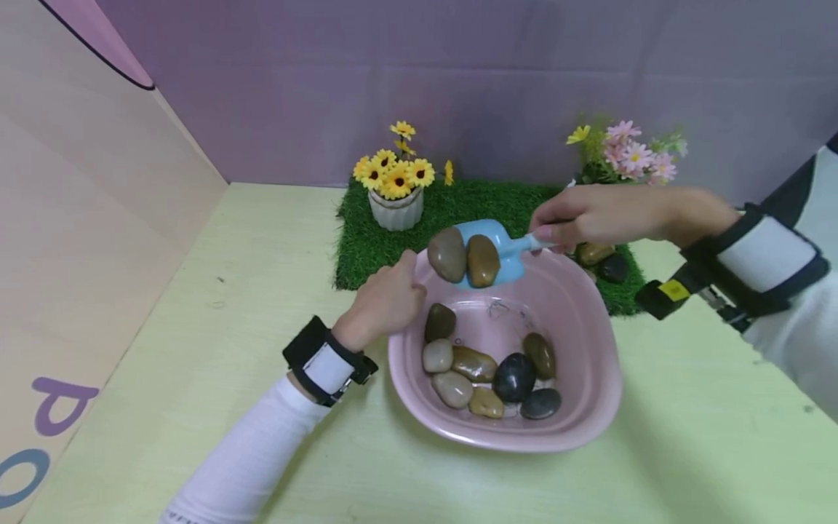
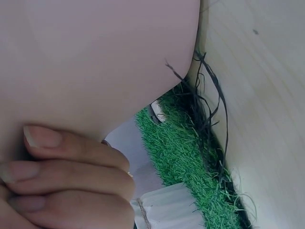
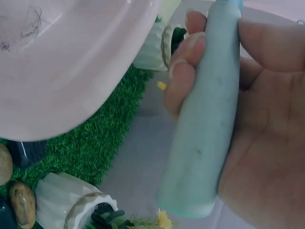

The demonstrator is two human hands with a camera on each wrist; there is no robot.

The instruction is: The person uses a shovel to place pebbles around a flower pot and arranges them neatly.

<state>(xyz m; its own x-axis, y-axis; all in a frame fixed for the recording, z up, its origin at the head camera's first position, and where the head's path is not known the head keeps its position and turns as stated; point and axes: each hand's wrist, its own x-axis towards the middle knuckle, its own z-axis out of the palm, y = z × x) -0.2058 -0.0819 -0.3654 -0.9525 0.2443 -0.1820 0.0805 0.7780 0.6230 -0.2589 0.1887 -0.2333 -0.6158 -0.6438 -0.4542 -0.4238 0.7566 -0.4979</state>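
Blue scoop [image 1: 509, 269] over basin [image 1: 487, 322] at twelve o'clock, two stones [image 1: 448, 255] aboard | right hand [image 1: 599, 213] grasps handle [image 3: 205, 124] | left hand [image 1: 386, 298] clasps rim [image 1: 402, 371] at ten o'clock | carrying, I'd judge — next needs a level scoop

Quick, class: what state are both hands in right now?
Left hand: closed, gripping the pink basin by its rim.
Right hand: closed, holding the blue scoop.

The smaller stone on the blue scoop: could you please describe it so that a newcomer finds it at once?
Find the pink basin in the head view, then look at its far rim, where the right hand holds a blue scoop. On it, the smaller stone lies nearer that hand. Its yellowish-brown colour separates it from the larger, greyer stone beside it.
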